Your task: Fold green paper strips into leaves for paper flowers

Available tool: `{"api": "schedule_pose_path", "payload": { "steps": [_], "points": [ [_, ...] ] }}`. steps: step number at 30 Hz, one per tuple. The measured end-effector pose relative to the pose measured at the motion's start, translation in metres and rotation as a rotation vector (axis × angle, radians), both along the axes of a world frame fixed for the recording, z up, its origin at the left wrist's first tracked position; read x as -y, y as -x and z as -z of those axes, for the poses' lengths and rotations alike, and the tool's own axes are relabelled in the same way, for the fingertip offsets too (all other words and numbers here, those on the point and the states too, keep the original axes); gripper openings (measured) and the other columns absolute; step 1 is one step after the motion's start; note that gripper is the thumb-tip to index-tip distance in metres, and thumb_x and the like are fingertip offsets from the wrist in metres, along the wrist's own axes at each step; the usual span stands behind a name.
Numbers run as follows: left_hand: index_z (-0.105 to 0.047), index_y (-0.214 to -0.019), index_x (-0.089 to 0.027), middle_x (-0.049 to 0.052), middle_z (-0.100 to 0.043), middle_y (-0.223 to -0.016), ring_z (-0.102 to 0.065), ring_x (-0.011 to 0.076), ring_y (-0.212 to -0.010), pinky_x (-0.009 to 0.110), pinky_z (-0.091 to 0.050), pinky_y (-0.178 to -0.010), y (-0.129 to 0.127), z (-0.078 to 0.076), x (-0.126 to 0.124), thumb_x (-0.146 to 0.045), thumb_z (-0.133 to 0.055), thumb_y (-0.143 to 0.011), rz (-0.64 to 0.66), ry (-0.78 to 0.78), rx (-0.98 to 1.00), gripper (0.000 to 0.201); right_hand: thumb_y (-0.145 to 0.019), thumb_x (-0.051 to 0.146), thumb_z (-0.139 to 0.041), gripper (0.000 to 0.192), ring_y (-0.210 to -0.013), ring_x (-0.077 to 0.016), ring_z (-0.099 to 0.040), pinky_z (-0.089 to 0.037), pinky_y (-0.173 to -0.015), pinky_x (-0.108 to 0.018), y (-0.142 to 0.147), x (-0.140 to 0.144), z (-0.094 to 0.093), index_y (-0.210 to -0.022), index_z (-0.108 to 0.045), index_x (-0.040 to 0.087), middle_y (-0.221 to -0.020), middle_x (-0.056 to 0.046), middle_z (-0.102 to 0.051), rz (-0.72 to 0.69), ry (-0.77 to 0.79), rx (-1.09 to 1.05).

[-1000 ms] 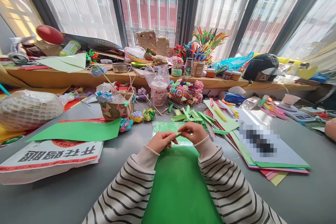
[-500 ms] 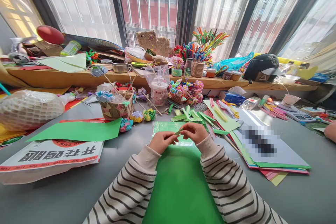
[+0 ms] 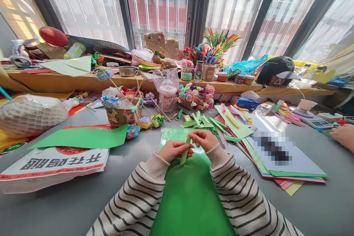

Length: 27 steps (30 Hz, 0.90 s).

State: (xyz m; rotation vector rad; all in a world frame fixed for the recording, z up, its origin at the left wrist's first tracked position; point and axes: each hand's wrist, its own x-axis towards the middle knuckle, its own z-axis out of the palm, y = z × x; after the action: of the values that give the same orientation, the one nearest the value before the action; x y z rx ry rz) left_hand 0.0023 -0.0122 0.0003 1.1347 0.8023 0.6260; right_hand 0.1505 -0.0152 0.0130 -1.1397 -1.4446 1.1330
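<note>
Between my two hands is a narrow light green paper strip [image 3: 183, 158], tilted, its lower end hanging free. My left hand [image 3: 173, 150] pinches it along its middle, fingers curled behind. At the strip's upper end, the thumb and fingers of my right hand [image 3: 205, 140] are closed on it. Both hands are above a glossy green sheet [image 3: 190, 199] in a clear sleeve on the grey table. Just beyond my right hand lies a heap of green paper strips [image 3: 203, 120].
Left are a green paper sheet [image 3: 83, 137] on a printed bag [image 3: 63, 164] and a basket [image 3: 123, 115] with paper flowers. A lidded cup [image 3: 167, 99] stands behind. Right lies a paper stack [image 3: 301, 166]; another person's hand [image 3: 344, 135] is at the far right edge.
The paper strip has turned from nearly edge-on to pointing downward, showing its flat face. My hands have shifted only slightly. The other person's hand has come further into view.
</note>
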Motion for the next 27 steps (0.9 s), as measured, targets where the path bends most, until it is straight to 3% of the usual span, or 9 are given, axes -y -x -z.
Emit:
{"api": "schedule_pose_path", "payload": {
  "steps": [4, 9, 14, 19, 22, 27],
  "points": [
    [-0.062, -0.080, -0.012, 0.005, -0.062, -0.067, -0.056, 0.0122, -0.061, 0.027, -0.043, -0.064, -0.0014, 0.0002, 0.0006, -0.035, -0.060, -0.059, 0.009, -0.050, -0.027, 0.031, -0.059, 0.039, -0.057, 0.025, -0.037, -0.0052, -0.039, -0.033, -0.037, -0.019, -0.0005, 0.0002, 0.0023, -0.059, -0.055, 0.014, -0.046, 0.003, -0.050, 0.059, -0.030, 0.005],
    [-0.060, -0.076, -0.012, 0.002, -0.059, -0.063, -0.051, 0.0092, -0.053, 0.022, -0.040, -0.052, -0.0045, -0.0034, 0.0024, -0.037, -0.059, -0.059, -0.115, -0.259, -0.086, 0.030, -0.061, 0.040, -0.055, 0.027, -0.035, -0.0052, -0.037, -0.032, -0.035, -0.019, -0.0017, -0.0013, 0.0047, -0.055, -0.054, 0.014, -0.044, 0.002, -0.049, 0.160, -0.082, 0.021],
    [-0.058, -0.068, -0.010, 0.000, -0.055, -0.058, -0.048, 0.0062, -0.048, 0.018, -0.037, -0.046, -0.0035, 0.0008, -0.0007, -0.036, -0.061, -0.057, -0.082, -0.108, 0.068, 0.028, -0.057, 0.041, -0.058, 0.029, -0.038, -0.0053, -0.039, -0.033, -0.038, -0.019, -0.0028, -0.0043, 0.0060, -0.066, -0.059, 0.014, -0.047, 0.003, -0.051, -0.028, -0.003, -0.057],
    [-0.059, -0.067, -0.010, 0.000, -0.053, -0.051, -0.050, 0.0067, -0.046, 0.019, -0.039, -0.046, -0.0007, 0.0058, -0.0017, -0.032, -0.062, -0.058, 0.143, 0.087, 0.260, 0.024, -0.058, 0.039, -0.058, 0.027, -0.044, -0.0069, -0.042, -0.031, -0.040, -0.019, 0.0000, -0.0015, 0.0076, -0.071, -0.062, 0.015, -0.046, 0.004, -0.047, -0.242, -0.013, -0.106],
    [-0.060, -0.070, -0.010, 0.002, -0.058, -0.057, -0.055, 0.0093, -0.053, 0.021, -0.042, -0.053, 0.0013, 0.0060, -0.0009, -0.030, -0.061, -0.061, 0.176, 0.154, 0.260, 0.022, -0.059, 0.039, -0.058, 0.025, -0.042, -0.0064, -0.041, -0.030, -0.040, -0.019, 0.0035, 0.0014, 0.0073, -0.065, -0.060, 0.015, -0.044, 0.004, -0.046, -0.266, -0.012, -0.152],
    [-0.060, -0.069, -0.010, 0.003, -0.061, -0.059, -0.058, 0.0108, -0.057, 0.022, -0.045, -0.058, 0.0021, 0.0042, -0.0009, -0.026, -0.065, -0.057, 0.075, 0.157, 0.209, 0.021, -0.062, 0.044, -0.053, 0.030, -0.040, -0.0059, -0.037, -0.031, -0.040, -0.019, 0.0035, -0.0018, 0.0087, -0.067, -0.060, 0.015, -0.045, 0.004, -0.044, -0.218, -0.050, -0.078]
  ]
}}
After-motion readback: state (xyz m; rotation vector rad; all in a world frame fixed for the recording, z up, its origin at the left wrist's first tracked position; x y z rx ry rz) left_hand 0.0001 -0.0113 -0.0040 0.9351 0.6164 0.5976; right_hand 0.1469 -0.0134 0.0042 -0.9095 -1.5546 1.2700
